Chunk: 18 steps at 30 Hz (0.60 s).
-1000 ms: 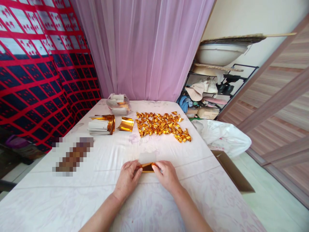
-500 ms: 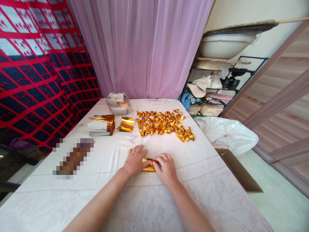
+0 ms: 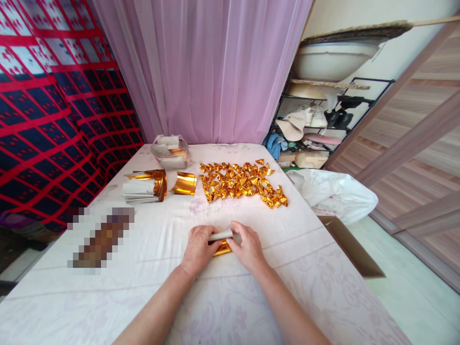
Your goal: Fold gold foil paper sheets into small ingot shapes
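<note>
1. Foil paper sheet [image 3: 223, 247], gold on one face, lies on the bench [image 3: 104, 306] between the two hands, near the middle from left to right.
2. Left hand [image 3: 199, 247] is at 9 o'clock of this sheet and grips its left end, with the thumb bent toward the gold part.
3. Right hand [image 3: 248, 243] is at 3 o'clock and grips the other end. The two hands are apart, only the sheet is between them.
4. Pale flap [image 3: 220, 235] of the same sheet is raised and curved at the 12 o'clock side.
5. From the sheet, toward 12 and 1 o'clock, many folded gold foil pieces [image 3: 239, 182] lie close together in uneven rows.
6. One curved gold foil strip [image 3: 185, 184] is at 11 o'clock, just beside these pieces.
7. Stack of bent foil sheets [image 3: 142, 188], with pale backs showing, stays at 10 o'clock.
8. Transparent plastic bag [image 3: 158, 160], containing pale and gold papers, is farther at 11 o'clock.
9. White plastic bag [image 3: 338, 194] is beyond the bench edge at 2 o'clock.
</note>
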Tool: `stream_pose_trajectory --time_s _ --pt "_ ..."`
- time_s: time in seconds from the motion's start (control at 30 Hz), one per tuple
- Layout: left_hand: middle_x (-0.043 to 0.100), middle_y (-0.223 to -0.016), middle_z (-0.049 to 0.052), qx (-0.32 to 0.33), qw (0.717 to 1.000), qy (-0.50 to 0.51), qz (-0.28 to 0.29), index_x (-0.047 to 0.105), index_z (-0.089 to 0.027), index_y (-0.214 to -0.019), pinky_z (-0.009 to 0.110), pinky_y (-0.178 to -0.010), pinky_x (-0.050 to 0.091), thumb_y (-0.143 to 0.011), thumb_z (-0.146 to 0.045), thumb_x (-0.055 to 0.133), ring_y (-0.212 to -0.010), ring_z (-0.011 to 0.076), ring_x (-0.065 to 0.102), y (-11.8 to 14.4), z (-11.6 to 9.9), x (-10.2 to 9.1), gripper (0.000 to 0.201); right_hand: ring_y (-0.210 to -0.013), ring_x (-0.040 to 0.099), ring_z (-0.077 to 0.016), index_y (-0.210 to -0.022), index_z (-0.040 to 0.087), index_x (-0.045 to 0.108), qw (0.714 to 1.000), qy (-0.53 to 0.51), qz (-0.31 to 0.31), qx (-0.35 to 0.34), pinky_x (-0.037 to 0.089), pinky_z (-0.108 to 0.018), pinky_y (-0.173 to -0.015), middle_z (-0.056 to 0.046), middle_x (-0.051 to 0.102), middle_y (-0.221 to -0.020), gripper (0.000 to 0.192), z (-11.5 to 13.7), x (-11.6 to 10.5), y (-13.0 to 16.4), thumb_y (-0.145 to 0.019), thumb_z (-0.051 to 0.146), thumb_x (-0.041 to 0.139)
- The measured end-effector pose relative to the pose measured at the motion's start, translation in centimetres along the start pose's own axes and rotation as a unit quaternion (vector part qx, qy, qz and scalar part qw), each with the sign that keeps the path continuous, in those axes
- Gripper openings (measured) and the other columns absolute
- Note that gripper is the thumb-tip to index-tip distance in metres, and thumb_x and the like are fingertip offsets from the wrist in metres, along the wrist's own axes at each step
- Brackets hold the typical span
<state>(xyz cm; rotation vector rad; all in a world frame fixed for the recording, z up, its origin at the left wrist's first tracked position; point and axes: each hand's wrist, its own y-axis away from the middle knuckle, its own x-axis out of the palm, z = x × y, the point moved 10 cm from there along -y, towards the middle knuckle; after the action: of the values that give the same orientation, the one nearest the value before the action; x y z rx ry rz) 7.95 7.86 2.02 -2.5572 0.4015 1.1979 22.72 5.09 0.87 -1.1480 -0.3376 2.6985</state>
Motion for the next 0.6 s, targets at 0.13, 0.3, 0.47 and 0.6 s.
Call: stream_pose_trajectory --time_s 0.13,0.3,0.47,0.6 --pt "0.07 -0.09 0.002 -0.032 0.997 0.057 -0.039 0.064 -0.022 -0.097 0.038 -0.087 0.044 -0.072 -0.021 0.069 -0.09 0.0229 0.062 0.2 1.2 -0.7 0.025 -0.084 0.066 -0.0179 -0.118 0.023 0.059 0.991 -0.1 0.083 0.031 0.05 -0.032 -0.081 0.0 0.071 -0.087 0.039 -0.4 1.0 -1.6 -0.078 0.021 0.058" --pt "0.065 -0.072 -0.002 -0.072 0.986 0.141 -0.058 0.062 -0.021 -0.092 0.026 -0.064 0.045 -0.079 -0.033 0.063 -0.066 0.016 0.06 0.7 3.1 -1.4 0.017 -0.076 0.064 -0.0147 -0.113 0.022 0.063 0.984 -0.166 0.059 0.001 0.051 -0.026 -0.075 0.001 0.068 -0.08 0.033 0.7 1.1 -2.3 -0.081 0.026 0.057" --pt "0.064 -0.068 -0.002 -0.07 0.977 0.192 -0.068 0.064 -0.021 -0.082 0.022 -0.057 0.043 -0.081 -0.035 0.06 -0.062 0.0137 0.059 1.0 4.2 -1.6 0.015 -0.07 0.062 -0.0139 -0.111 0.019 0.064 0.978 -0.201 0.048 0.001 0.05 -0.024 -0.069 0.001 0.065 -0.075 0.032 0.9 1.7 -1.4 -0.082 0.028 0.057" --pt "0.064 -0.068 -0.001 -0.085 0.966 0.239 -0.052 0.065 -0.02 -0.083 0.021 -0.057 0.044 -0.079 -0.038 0.064 -0.064 0.014 0.06 1.2 4.9 -0.7 0.018 -0.066 0.061 -0.0132 -0.099 0.019 0.065 0.969 -0.234 0.072 0.027 0.049 -0.022 -0.063 0.002 0.065 -0.071 0.022 0.7 1.6 -1.2 -0.083 0.032 0.057"
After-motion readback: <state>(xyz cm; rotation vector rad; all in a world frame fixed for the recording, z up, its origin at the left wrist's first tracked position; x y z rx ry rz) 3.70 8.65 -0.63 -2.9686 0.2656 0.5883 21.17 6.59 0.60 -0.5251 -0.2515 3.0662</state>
